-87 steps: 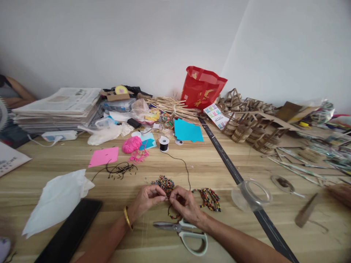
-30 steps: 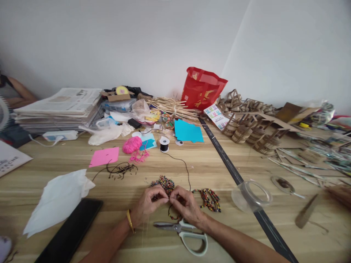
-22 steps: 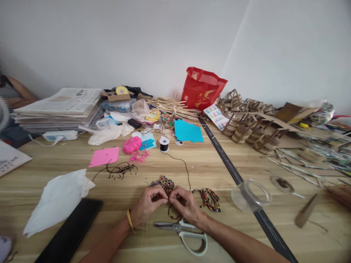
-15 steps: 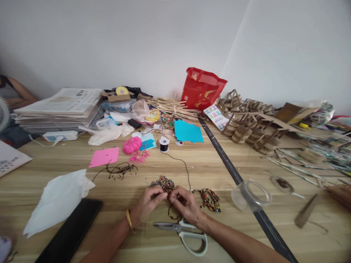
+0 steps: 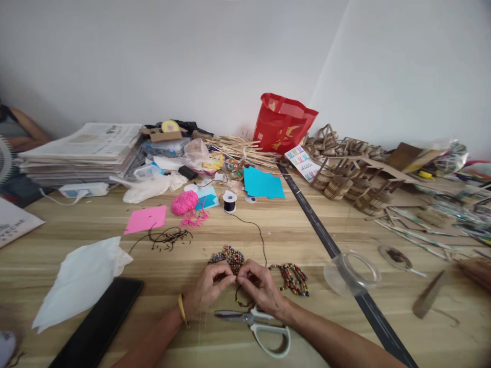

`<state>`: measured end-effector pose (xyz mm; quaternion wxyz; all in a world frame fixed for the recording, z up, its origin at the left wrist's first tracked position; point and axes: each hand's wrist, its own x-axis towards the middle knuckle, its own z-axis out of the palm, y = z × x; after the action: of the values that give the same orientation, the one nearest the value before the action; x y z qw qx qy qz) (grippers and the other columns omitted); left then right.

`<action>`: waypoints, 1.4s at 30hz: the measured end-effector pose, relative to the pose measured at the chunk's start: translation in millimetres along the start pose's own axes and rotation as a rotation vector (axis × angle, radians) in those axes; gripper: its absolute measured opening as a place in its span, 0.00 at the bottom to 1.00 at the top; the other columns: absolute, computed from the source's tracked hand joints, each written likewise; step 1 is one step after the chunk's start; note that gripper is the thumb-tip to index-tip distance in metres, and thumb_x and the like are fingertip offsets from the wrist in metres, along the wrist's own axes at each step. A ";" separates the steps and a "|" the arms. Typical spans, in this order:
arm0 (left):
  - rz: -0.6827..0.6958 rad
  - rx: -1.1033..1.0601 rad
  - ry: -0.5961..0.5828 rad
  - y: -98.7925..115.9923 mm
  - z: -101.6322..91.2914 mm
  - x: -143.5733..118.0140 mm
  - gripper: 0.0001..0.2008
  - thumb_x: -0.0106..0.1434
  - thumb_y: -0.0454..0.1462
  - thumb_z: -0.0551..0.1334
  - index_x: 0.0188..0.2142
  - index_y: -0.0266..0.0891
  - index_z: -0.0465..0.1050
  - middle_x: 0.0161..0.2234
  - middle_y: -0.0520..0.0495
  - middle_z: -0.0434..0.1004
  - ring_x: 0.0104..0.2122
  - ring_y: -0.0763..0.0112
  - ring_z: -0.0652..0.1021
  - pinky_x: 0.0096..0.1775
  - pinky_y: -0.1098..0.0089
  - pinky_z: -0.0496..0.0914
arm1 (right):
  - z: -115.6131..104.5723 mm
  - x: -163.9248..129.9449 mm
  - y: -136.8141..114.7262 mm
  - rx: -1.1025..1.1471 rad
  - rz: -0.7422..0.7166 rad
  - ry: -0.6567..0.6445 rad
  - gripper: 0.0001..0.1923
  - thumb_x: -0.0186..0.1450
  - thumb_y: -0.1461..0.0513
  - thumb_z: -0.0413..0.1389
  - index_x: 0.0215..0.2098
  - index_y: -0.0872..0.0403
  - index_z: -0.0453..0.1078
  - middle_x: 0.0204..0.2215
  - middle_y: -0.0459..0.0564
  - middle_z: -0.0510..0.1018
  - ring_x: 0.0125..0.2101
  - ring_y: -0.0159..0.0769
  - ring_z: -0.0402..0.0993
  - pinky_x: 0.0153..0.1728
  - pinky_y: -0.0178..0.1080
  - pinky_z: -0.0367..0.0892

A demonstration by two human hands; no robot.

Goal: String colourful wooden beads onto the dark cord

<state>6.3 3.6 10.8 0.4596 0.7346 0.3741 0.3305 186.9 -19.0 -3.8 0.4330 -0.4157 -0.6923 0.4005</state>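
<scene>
Over my feed I saw the left hand [image 5: 207, 287] just beyond the blades of the scissors [image 5: 248, 318], thumb and forefinger pinched together. The right hand [image 5: 264, 290], beyond the scissors' pivot, was pinched likewise, fingertips close to the left's; I couldn't tell what either gripped. The bead pile [image 5: 229, 255] lay farther beyond the scissors, the strung beads [image 5: 296, 280] beyond and right of them.

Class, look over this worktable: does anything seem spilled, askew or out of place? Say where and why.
Yes. Black cord scraps lie tangled and scattered beside the pink paper, with a few bits on it, like uncollected offcuts. At the back, the red bag leans askew. Nothing looks plainly damaged.
</scene>
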 end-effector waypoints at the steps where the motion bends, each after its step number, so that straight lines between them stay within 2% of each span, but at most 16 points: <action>1: -0.004 -0.009 -0.004 0.1 -0.2 0.1 0.13 0.61 0.41 0.58 0.22 0.36 0.69 0.24 0.50 0.68 0.27 0.69 0.68 0.33 0.71 0.62 | -0.1 0.0 0.2 0.003 -0.002 0.000 0.12 0.65 0.56 0.53 0.28 0.56 0.68 0.24 0.45 0.68 0.25 0.31 0.64 0.26 0.32 0.60; 8: -0.031 -0.081 -0.010 -3.5 -4.3 1.2 0.14 0.60 0.43 0.59 0.22 0.36 0.69 0.23 0.51 0.67 0.27 0.70 0.67 0.32 0.71 0.62 | -0.6 0.2 0.8 0.005 -0.010 0.000 0.11 0.65 0.57 0.53 0.28 0.56 0.68 0.24 0.46 0.69 0.26 0.31 0.64 0.28 0.33 0.60; 14: -0.169 -0.101 0.048 -8.3 -5.3 3.2 0.20 0.61 0.49 0.57 0.23 0.35 0.70 0.20 0.53 0.66 0.24 0.71 0.66 0.28 0.72 0.61 | -0.6 0.2 1.4 0.003 0.000 -0.004 0.11 0.65 0.57 0.53 0.28 0.55 0.67 0.24 0.46 0.68 0.25 0.31 0.63 0.27 0.32 0.59; 18: -0.102 -0.022 0.039 -5.4 -0.7 1.7 0.20 0.61 0.47 0.57 0.21 0.36 0.69 0.20 0.53 0.64 0.24 0.72 0.64 0.28 0.72 0.60 | -0.9 0.0 1.8 0.007 -0.011 -0.006 0.11 0.65 0.57 0.53 0.28 0.55 0.67 0.24 0.46 0.68 0.26 0.31 0.64 0.27 0.32 0.60; 23: -0.012 -0.006 0.022 -1.3 2.7 -0.3 0.15 0.61 0.42 0.59 0.22 0.36 0.70 0.23 0.51 0.68 0.26 0.70 0.67 0.32 0.71 0.62 | -0.9 -0.1 1.6 0.001 0.003 -0.009 0.11 0.65 0.57 0.53 0.28 0.56 0.68 0.24 0.45 0.68 0.26 0.31 0.64 0.27 0.32 0.60; 33: 0.014 0.002 0.021 -0.7 1.0 -0.4 0.12 0.61 0.40 0.59 0.23 0.36 0.71 0.24 0.50 0.71 0.27 0.69 0.70 0.33 0.71 0.64 | -0.9 -0.5 4.8 -0.015 -0.014 -0.012 0.11 0.65 0.57 0.54 0.29 0.56 0.69 0.24 0.45 0.69 0.26 0.31 0.65 0.28 0.32 0.62; 38: 0.010 0.004 0.021 -0.1 1.1 -0.2 0.12 0.60 0.39 0.60 0.23 0.36 0.72 0.24 0.49 0.71 0.28 0.69 0.70 0.33 0.71 0.64 | 0.2 -0.9 4.8 0.023 0.022 -0.002 0.08 0.64 0.58 0.55 0.32 0.55 0.70 0.23 0.44 0.68 0.25 0.30 0.64 0.27 0.32 0.60; 42: 0.011 0.005 0.019 1.1 0.4 -0.2 0.11 0.60 0.38 0.60 0.23 0.36 0.72 0.24 0.49 0.71 0.28 0.69 0.71 0.34 0.71 0.64 | 0.1 -0.5 3.3 0.020 -0.004 -0.005 0.09 0.64 0.59 0.55 0.30 0.55 0.69 0.24 0.44 0.68 0.25 0.30 0.64 0.27 0.32 0.60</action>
<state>6.7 3.0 11.7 0.4524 0.7345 0.3752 0.3392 187.7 -18.4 -7.1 0.4360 -0.4092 -0.6902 0.4076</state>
